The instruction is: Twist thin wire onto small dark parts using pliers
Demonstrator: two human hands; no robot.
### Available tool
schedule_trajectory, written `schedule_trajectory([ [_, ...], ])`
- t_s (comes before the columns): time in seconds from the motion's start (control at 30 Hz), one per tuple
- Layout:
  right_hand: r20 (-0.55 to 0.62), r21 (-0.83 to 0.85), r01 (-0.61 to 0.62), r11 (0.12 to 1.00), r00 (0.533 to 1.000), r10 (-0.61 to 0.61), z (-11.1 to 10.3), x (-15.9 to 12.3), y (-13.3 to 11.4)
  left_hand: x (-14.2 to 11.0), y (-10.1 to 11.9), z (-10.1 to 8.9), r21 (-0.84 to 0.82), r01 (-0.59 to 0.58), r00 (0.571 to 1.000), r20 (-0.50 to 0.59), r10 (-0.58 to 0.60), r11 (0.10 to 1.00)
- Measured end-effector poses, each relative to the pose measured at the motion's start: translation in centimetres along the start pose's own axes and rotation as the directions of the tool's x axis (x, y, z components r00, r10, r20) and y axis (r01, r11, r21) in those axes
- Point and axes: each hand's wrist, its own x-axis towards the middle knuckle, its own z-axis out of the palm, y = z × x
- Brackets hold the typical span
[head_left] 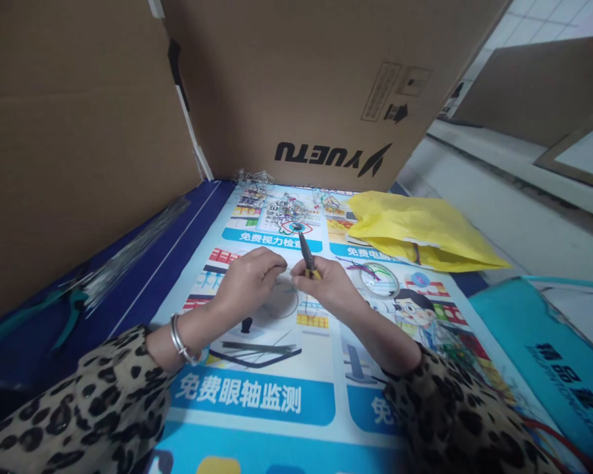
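Observation:
My left hand [255, 280] is closed in a pinch over the printed sheet, its fingertips on a thin wire. The wire [296, 304] is faint and curves in a loop below the fingers, between both hands. In my right hand [326, 283] is a pair of pliers [305, 250] with yellow handles, dark jaws pointing up and away. The right thumb and forefinger are also close to the wire; whether they touch it I cannot tell. Beyond the pliers lies a tangle of thin wire pieces [289, 209]. A bundle of dark straight rods or wires [259, 347] shows below my left hand.
Straight silvery wires [138, 250] and a green-handled cutting tool [72, 316] lie at left. At right are a clear tape roll [379, 280] with coloured wires, a yellow bag [425, 230] and a teal packet [538, 355]. Cardboard walls [296, 79] stand behind and left.

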Motion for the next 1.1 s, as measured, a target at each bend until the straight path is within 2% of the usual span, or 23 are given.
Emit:
schedule_trajectory([
  [0.13,-0.018,0.028,0.003,1.000,1.000,-0.003,0.2,-0.1,-0.1,0.1,0.3,-0.1,-0.086,0.062,0.998,-0.024,-0.064,0.994],
  [0.27,-0.035,0.070,0.020,0.997,0.999,-0.018,0.4,-0.2,-0.1,0.3,0.5,-0.2,-0.169,0.182,0.982,-0.012,-0.187,0.969],
  [0.53,-0.111,0.172,0.040,0.984,0.994,-0.021,1.1,-0.4,0.2,0.3,0.3,0.1,-0.335,0.376,0.925,0.083,-0.371,0.864],
  [1.1,-0.148,0.288,0.084,0.954,0.988,-0.042,1.9,-0.3,1.3,0.4,0.9,0.5,-0.627,0.469,0.859,0.159,-0.487,0.622],
])
